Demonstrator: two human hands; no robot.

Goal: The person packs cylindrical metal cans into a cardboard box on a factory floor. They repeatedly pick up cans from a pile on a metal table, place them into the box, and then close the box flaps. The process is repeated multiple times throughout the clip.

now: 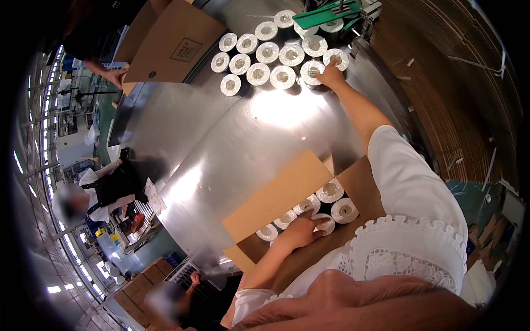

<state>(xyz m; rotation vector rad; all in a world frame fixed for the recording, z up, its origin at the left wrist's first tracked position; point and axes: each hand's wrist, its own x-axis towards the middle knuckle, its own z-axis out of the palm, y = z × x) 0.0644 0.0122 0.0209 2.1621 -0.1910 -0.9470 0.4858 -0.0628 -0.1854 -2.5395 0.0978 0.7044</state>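
My left hand (298,230) reaches into an open cardboard box (281,193) in front of me. Its fingers lie apart over the tops of the wrapped rolls inside, such as a white-ended roll (329,191). My right hand (330,76) stretches to the far right of the metal table. There its fingertips press on the ends of two upright rolls, a nearer roll (312,70) and a roll behind it (337,55), at the edge of a group. The rolls have white ringed ends under clear film and dark sides. My right fingertips partly cover the roll cores.
A green bar (326,15) on a metal mount sits over the far rolls. Flat cardboard stacks (447,94) stand along the right. Across the shiny metal table (182,132), another person's hand (117,76) holds a large carton (171,47). Other people work at the left.
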